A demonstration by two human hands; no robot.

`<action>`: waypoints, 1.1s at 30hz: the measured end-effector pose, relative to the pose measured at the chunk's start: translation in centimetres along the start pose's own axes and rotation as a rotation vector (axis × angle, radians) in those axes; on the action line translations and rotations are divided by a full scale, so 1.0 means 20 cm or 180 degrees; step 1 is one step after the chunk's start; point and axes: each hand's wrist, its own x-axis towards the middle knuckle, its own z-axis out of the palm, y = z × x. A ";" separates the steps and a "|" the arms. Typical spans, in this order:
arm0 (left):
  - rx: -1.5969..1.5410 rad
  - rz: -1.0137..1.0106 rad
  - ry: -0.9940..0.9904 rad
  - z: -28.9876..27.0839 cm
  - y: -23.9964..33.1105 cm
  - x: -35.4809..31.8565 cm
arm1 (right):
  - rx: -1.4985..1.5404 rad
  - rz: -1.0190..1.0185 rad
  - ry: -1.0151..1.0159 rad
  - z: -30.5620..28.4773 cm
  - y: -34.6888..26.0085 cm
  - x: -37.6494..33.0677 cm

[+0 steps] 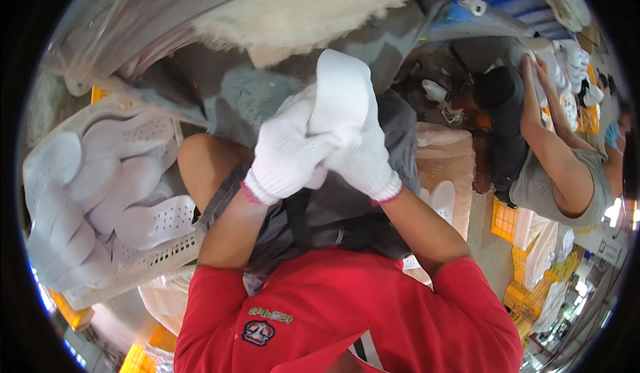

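Both of my hands wear white knit gloves with pink cuffs and meet in front of my lap. Between them stands a white foam insole [343, 90], its broad rounded end pointing up and away from me. My left hand [283, 148] closes around its lower left side. My right hand [368, 161] grips the lower right side, its fingers overlapping those of the left. The insole's lower part is mostly hidden by the gloves. Several similar white insoles [157, 223], some dotted with holes, lie heaped to my left.
A pale plastic basket [163, 256] holds the heap. Beyond my hands is a fluffy cream-coloured mass [300, 16] above a dusty grey surface [257, 96]. At right, a co-worker [563, 173] reaches forward with both arms; a yellow crate [505, 220] stands close by.
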 end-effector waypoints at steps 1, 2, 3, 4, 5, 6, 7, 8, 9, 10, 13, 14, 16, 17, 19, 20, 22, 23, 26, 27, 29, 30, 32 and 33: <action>-0.0767 -0.0178 -0.0286 0.01 0.01 0.01 | 0.0702 0.0102 0.0007 -0.06 -0.02 -0.03; -0.1413 -0.0576 -0.0409 0.02 0.01 0.02 | 0.1496 0.0189 0.0033 -0.12 -0.05 -0.06; -0.2214 -0.0070 -0.0741 0.04 -0.01 0.03 | 0.2123 0.0571 -0.0068 -0.17 -0.07 -0.08; -0.2541 -0.0207 -0.0776 0.08 -0.03 0.05 | 0.1932 0.0952 -0.0018 -0.22 -0.09 -0.10; -0.2904 -0.0329 -0.0641 0.13 -0.06 0.07 | 0.1703 0.1138 -0.0048 -0.27 -0.11 -0.10; -0.3280 -0.0470 -0.0516 0.20 -0.10 0.09 | 0.1560 0.1246 0.0090 -0.31 -0.12 -0.09; -0.3451 -0.0771 -0.0434 0.26 -0.14 0.11 | 0.1571 0.1285 0.0071 -0.35 -0.13 -0.07; -0.3603 -0.0649 -0.0361 0.32 -0.17 0.13 | 0.1597 0.1311 0.0043 -0.38 -0.13 -0.04; -0.3689 -0.0799 -0.0272 0.37 -0.19 0.15 | 0.1645 0.1323 0.0004 -0.41 -0.13 0.00; -0.3900 -0.0777 -0.0304 0.41 -0.21 0.16 | 0.1719 0.1293 -0.0085 -0.43 -0.12 0.05; -0.3734 -0.0716 0.0036 0.48 -0.21 0.24 | 0.1661 0.1793 -0.0524 -0.48 -0.11 0.22; -0.3784 -0.0714 0.0201 0.48 -0.20 0.27 | 0.1640 0.1625 -0.0750 -0.49 -0.10 0.28; -0.3677 -0.0540 0.0424 0.47 -0.19 0.35 | 0.1280 0.1868 -0.0844 -0.50 -0.09 0.40; -0.3658 -0.0407 0.0518 0.46 -0.19 0.38 | 0.1290 0.1288 -0.0980 -0.50 -0.08 0.44; -0.2914 0.0292 0.0605 0.45 -0.22 0.44 | 0.1246 0.1056 -0.1146 -0.50 -0.08 0.52; -0.2614 0.0441 0.0747 0.44 -0.25 0.47 | 0.1243 0.0965 -0.1130 -0.49 -0.08 0.54; -0.3261 0.0172 0.0603 0.43 -0.30 0.50 | 0.1203 0.0878 -0.1063 -0.48 -0.08 0.56; -0.3600 -0.0013 0.0503 0.42 -0.33 0.51 | 0.1173 0.1005 -0.1043 -0.48 -0.07 0.56; -0.2898 0.0185 0.0162 0.40 -0.39 0.55 | 0.0936 0.1019 -0.0771 -0.49 -0.04 0.58; -0.0195 0.0481 0.0539 0.40 -0.40 0.56 | 0.1355 0.1133 -0.0816 -0.49 -0.03 0.59; 0.1286 0.0700 0.1023 0.39 -0.43 0.59 | 0.1604 0.1574 -0.0689 -0.49 -0.03 0.60; 0.1292 0.0816 0.1119 0.38 -0.45 0.60 | 0.1392 0.1479 -0.0722 -0.49 -0.02 0.59; 0.0592 0.1080 0.0997 0.39 -0.50 0.64 | 0.0790 0.0967 -0.0556 -0.48 0.00 0.59; -0.0069 0.1180 0.0740 0.39 -0.52 0.67 | 0.0701 0.0685 -0.0645 -0.48 0.01 0.59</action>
